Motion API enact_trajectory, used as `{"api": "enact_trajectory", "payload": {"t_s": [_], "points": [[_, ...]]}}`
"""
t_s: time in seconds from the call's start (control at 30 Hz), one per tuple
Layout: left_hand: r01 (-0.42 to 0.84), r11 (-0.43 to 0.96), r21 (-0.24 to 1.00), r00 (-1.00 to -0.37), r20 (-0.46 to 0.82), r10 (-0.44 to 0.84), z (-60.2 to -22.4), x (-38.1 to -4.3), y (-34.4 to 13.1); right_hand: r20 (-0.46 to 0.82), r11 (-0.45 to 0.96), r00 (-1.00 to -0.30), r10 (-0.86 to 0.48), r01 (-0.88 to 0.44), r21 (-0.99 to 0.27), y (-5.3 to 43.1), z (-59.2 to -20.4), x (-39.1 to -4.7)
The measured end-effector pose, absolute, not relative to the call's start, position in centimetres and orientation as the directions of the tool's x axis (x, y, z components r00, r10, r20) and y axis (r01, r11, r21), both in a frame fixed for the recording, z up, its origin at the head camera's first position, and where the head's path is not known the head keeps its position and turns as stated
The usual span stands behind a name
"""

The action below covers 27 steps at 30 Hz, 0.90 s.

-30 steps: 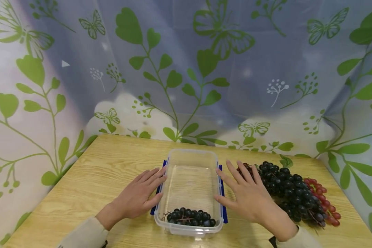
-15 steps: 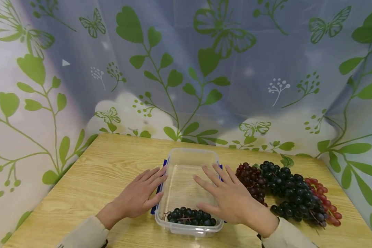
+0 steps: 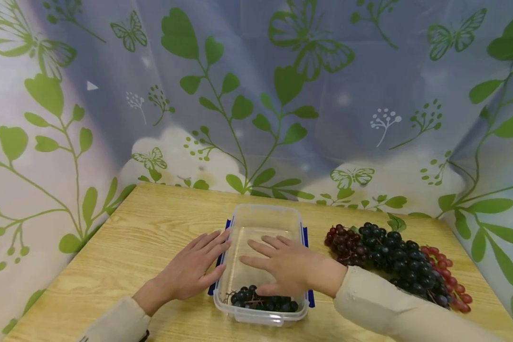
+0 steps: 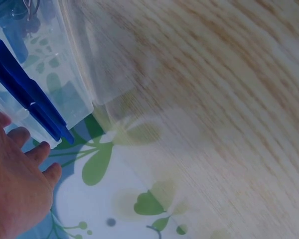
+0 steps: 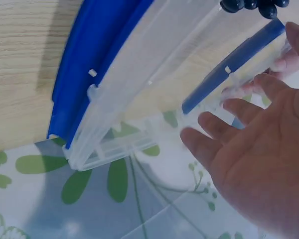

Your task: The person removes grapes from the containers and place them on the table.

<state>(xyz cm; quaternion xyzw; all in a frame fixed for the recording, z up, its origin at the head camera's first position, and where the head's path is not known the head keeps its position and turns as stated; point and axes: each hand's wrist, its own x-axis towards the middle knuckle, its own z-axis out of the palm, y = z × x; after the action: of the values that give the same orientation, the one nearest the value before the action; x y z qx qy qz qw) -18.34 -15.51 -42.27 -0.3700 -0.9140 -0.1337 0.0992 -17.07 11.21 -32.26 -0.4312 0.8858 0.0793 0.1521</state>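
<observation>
A clear plastic food container [image 3: 256, 317] with blue side latches stands in the middle of the table. At its near end lies a small bunch of black grapes [image 3: 241, 297], partly covered by my right hand [image 3: 284, 268]. That hand is over the container, its fingers spread and pointing left, holding nothing. My left hand [image 3: 190, 266] lies along the left side, fingers straight, fingertips at the rim; contact is unclear. In the left wrist view, its fingers are beside a blue latch [image 4: 27, 94]. The right wrist view has my right palm [image 5: 259, 159] above the box, beyond the near latch [image 5: 97, 64].
Right of the container lie dark red grapes [image 3: 346, 244], a large heap of black grapes [image 3: 397, 251] and bright red grapes [image 3: 455, 289]. The wooden table [image 3: 166, 213] meets a patterned cloth [image 3: 248, 118] at the back. My right sleeve crosses before the grapes.
My right hand has moved left from the container's right side to over its middle, turning so the fingers point left. The left hand and the container have stayed in place.
</observation>
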Motion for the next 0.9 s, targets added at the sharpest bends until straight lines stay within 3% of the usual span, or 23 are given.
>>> {"api": "enact_trajectory", "payload": {"t_s": [0.33,0.9], "points": [[0.703,0.691,0.168,-0.707,0.273,0.652,-42.3,-18.3,-15.6,-0.485,0.594,-0.536,-0.691,-0.803,0.041,8.7,-33.2,-17.4],[0.708,0.682,0.185,-0.703,0.281,0.654,-42.3,-18.3,-15.6,-0.629,0.638,-0.396,-0.67,-0.74,-0.214,7.7,-37.3,-19.6]]}}
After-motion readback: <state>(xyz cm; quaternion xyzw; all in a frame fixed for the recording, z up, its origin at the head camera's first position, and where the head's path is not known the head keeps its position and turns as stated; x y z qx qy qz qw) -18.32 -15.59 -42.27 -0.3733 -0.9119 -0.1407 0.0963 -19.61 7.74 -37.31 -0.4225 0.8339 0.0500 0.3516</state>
